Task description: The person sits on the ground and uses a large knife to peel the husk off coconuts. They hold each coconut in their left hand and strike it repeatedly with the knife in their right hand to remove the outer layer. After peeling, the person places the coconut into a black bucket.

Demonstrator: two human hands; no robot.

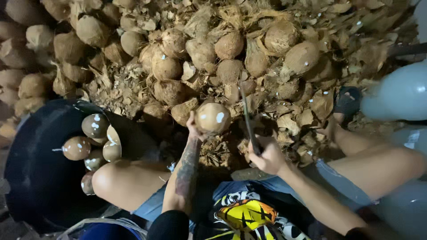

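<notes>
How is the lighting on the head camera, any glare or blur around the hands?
Head view: bright light on the husk pile, white glare spots on the coconut in the left hand; the knife in the right hand looks slightly blurred; the dark tub is dim.

Tattooed left forearm (pixel 187 171), denim shorts (pixel 153 205), black sleeves (pixel 169 226)

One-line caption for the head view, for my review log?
Left hand holds a peeled coconut, right hand grips a knife, above a husk pile beside a black tub.
</notes>
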